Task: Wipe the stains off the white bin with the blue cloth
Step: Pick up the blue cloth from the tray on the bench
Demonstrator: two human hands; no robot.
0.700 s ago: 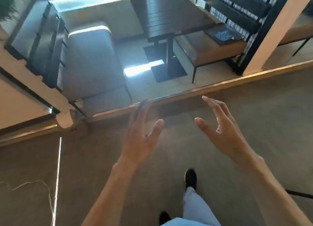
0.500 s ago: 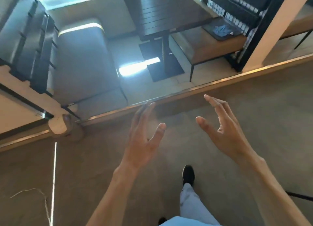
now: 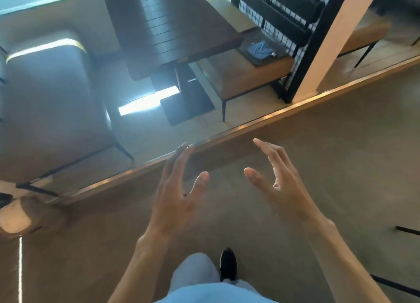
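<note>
The blue cloth (image 3: 260, 50) lies crumpled on a dark mat on top of a brown bench (image 3: 241, 77), far ahead and to the right, beyond a metal floor strip. My left hand (image 3: 177, 193) and my right hand (image 3: 279, 184) are both raised in front of me over the carpet, palms facing each other, fingers spread, holding nothing. No white bin is in view.
A dark slatted table (image 3: 168, 23) stands ahead with a grey padded seat (image 3: 50, 102) to its left. A black metal grid partition (image 3: 284, 30) and a pale post (image 3: 331, 39) rise right of the bench. The metal strip (image 3: 250, 125) separates carpet from smooth floor.
I have walked forward: the table, bench and cloth are nearer and larger in view. Both hands stay raised and open, drawn slightly closer together.
</note>
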